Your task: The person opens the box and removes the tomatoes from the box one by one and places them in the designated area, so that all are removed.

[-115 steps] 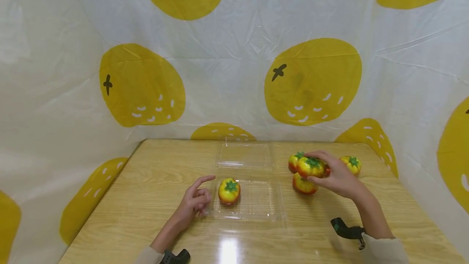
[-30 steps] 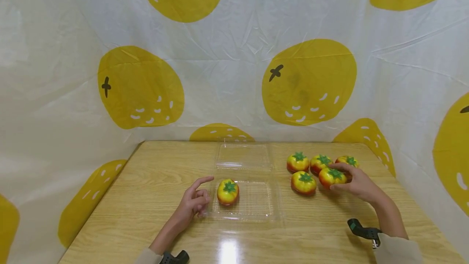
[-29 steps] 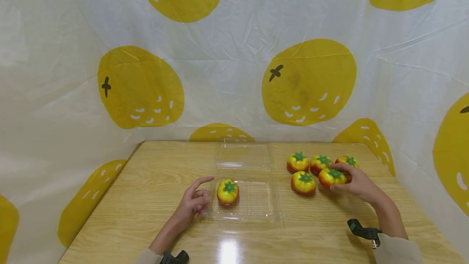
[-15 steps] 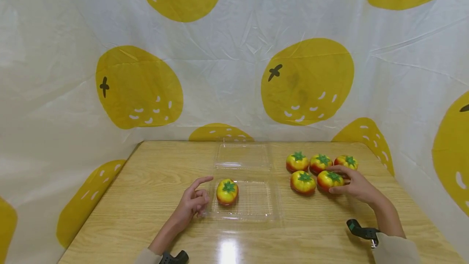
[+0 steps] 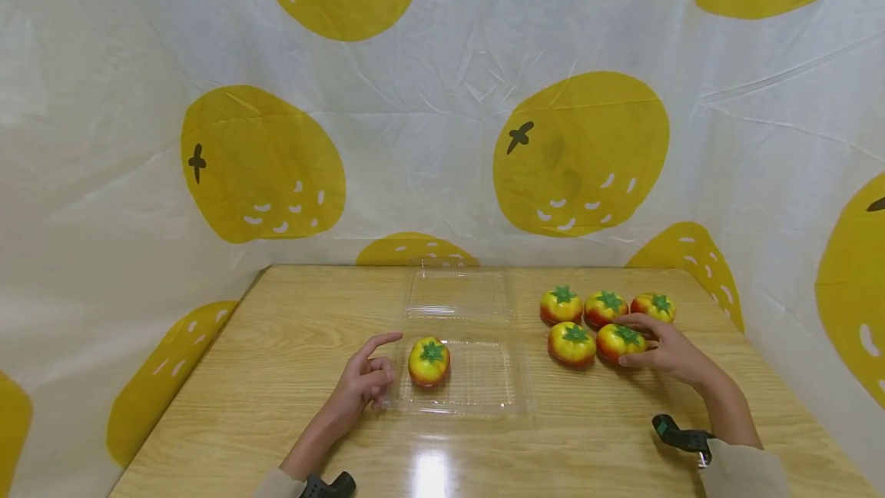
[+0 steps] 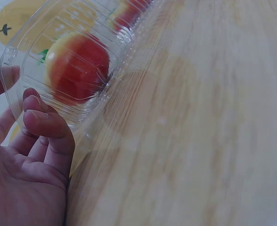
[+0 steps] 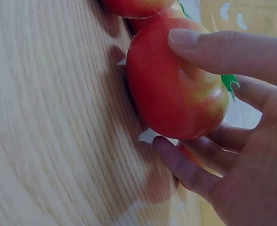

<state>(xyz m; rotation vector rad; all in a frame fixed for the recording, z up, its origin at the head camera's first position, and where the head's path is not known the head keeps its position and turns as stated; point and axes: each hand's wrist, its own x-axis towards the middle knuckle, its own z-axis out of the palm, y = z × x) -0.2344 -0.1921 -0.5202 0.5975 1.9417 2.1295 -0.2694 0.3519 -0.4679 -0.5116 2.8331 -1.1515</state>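
Note:
My right hand (image 5: 674,352) grips a yellow-and-red tomato (image 5: 619,342) with a green star-shaped top. Its thumb lies on one side and the fingers curl round the other, as the right wrist view shows. That tomato sits low at the right of another tomato (image 5: 571,344); whether it bears fully on the table cannot be told. A clear plastic clamshell box (image 5: 484,375) lies with its lid folded back, holding one tomato (image 5: 429,362) at its left side. My left hand (image 5: 356,390) is at the box's left edge, index finger extended, the others loosely bent near the rim (image 6: 11,94).
Three more tomatoes stand in a back row: a left one (image 5: 561,306), a middle one (image 5: 605,307) and a right one (image 5: 653,306). The box's lid (image 5: 458,290) lies towards the back of the wooden table (image 5: 311,306). A fruit-print cloth (image 5: 422,160) hangs behind.
My right hand first held a tomato above the group, then brought it down to the right of the front one. Lately it has edged slightly left. My left hand has stayed put.

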